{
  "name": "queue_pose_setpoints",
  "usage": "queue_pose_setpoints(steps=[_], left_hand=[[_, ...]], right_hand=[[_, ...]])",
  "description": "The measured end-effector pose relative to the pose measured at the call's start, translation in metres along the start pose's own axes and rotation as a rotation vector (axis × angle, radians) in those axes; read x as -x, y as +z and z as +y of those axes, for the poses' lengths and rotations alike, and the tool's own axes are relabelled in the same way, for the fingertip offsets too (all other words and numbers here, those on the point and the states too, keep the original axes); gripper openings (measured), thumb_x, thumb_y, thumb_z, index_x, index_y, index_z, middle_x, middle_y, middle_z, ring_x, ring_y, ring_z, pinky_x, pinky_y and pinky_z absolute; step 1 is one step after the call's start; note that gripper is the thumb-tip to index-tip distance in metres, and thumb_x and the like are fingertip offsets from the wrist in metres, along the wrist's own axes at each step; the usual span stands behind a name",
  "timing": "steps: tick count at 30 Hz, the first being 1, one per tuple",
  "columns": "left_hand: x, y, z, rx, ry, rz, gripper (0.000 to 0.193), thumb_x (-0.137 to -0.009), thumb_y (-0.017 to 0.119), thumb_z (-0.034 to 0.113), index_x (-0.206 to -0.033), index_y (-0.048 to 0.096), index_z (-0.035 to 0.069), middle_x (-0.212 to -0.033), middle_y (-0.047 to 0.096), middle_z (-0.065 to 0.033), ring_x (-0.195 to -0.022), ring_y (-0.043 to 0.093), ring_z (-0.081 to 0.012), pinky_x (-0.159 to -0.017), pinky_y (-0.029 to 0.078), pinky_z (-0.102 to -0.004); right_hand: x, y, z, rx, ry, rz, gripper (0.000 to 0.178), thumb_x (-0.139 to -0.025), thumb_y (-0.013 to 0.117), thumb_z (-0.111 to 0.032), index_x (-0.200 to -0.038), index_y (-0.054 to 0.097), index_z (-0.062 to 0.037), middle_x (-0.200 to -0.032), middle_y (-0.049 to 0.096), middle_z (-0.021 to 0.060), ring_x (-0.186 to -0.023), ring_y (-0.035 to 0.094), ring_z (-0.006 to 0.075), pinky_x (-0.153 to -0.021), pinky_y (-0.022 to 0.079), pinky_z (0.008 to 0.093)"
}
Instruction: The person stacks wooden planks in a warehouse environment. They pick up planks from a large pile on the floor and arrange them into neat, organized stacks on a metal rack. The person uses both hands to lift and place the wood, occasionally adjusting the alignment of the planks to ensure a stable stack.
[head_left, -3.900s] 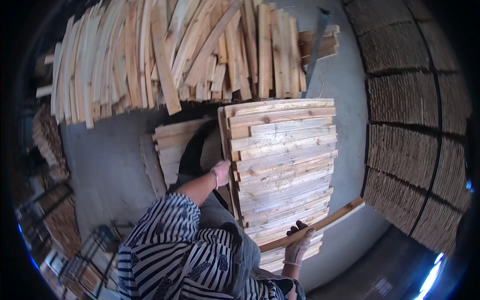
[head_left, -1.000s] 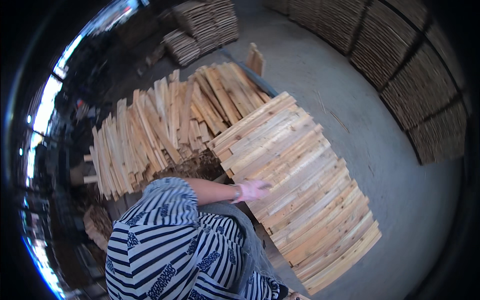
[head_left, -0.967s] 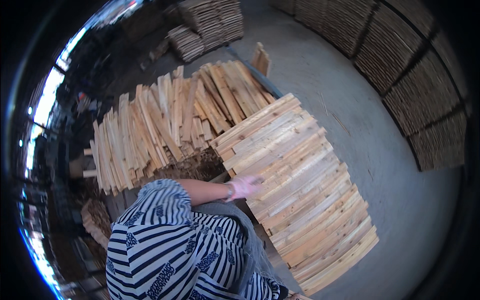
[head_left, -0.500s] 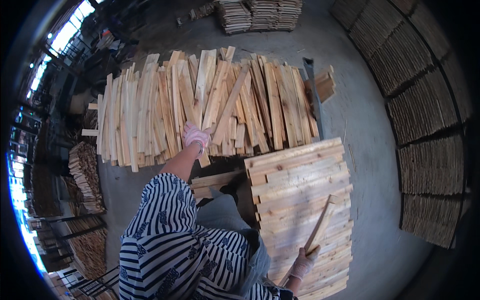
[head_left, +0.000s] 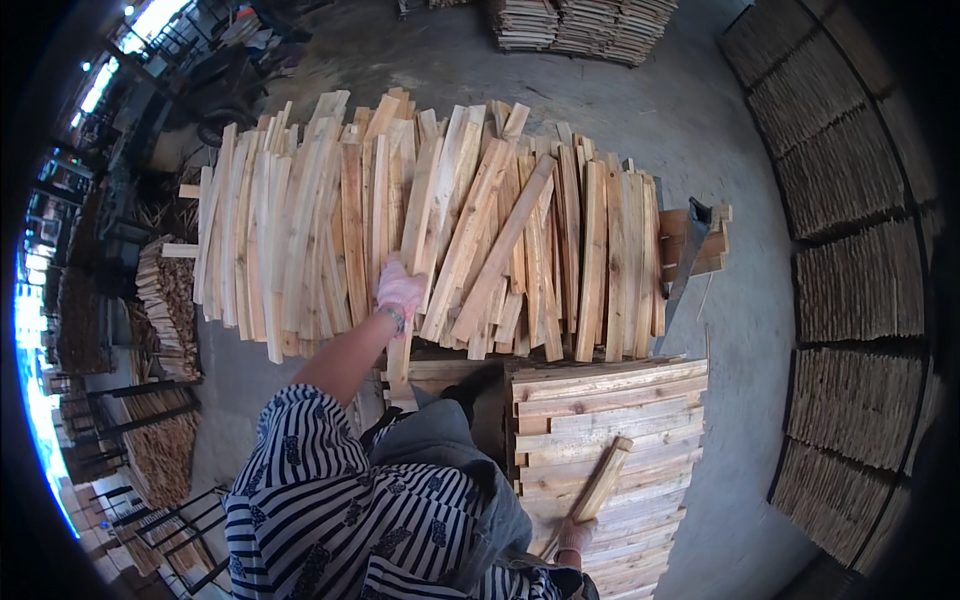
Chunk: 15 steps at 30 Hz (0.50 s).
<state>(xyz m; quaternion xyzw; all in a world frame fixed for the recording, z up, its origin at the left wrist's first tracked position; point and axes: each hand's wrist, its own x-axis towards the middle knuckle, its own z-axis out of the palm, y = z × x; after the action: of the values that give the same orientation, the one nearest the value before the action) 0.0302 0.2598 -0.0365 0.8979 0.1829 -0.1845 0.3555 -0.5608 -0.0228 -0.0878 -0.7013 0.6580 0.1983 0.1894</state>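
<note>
My left hand [head_left: 400, 288], in a pink-and-white glove, is closed on the near part of a pale wooden board [head_left: 422, 205]. That board lies among a wide heap of loose boards [head_left: 300, 220], and its near end sticks out past my fingers. In my gloved right hand [head_left: 574, 538], low in the picture, is a short wooden board [head_left: 606, 478], held slantwise over a stack of boards [head_left: 610, 425]. Whether a second piece is gripped with it cannot be made out. The stack's boards lie side by side, crosswise to the heap.
A dark upright metal post [head_left: 688, 255] stands at the heap's right end, beside some wood pieces [head_left: 718, 240]. Tall bundles of thin boards [head_left: 850, 290] line the right side. More stacks [head_left: 585, 25] stand at the far side, and wood piles [head_left: 165, 310] at the left.
The view has shifted, so the heap appears larger and nearer. My right hand has drawn closer to my body with its board. My left hand stays at the heap, now wrapped on a board.
</note>
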Motion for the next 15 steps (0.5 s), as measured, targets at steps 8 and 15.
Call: queue_pose_setpoints(steps=[8, 15], left_hand=[[-0.108, 0.06, 0.015, -0.539, 0.024, 0.119, 0.081, -0.076, 0.078, 0.047, -0.137, 0.047, 0.005, -0.136, 0.055, -0.0183, -0.125, 0.054, -0.0338, -0.104, 0.046, -0.0398], [-0.05, -0.032, 0.049, -0.159, 0.073, -0.164, 0.062, -0.078, 0.074, 0.02, -0.133, 0.055, -0.002, -0.11, 0.07, -0.0199, -0.099, 0.068, -0.034, -0.088, 0.053, -0.0383]], right_hand=[[-0.012, -0.017, 0.001, 0.01, -0.039, -0.097, 0.069, -0.062, 0.083, -0.037, -0.114, 0.054, -0.0013, -0.107, 0.066, 0.0262, -0.104, 0.064, 0.0424, -0.091, 0.052, 0.0461], [0.025, -0.061, -0.027, 0.015, -0.205, -0.084, 0.056, -0.071, 0.081, -0.036, -0.11, 0.058, -0.0028, -0.101, 0.069, 0.0247, -0.096, 0.067, 0.0415, -0.083, 0.054, 0.0468]])
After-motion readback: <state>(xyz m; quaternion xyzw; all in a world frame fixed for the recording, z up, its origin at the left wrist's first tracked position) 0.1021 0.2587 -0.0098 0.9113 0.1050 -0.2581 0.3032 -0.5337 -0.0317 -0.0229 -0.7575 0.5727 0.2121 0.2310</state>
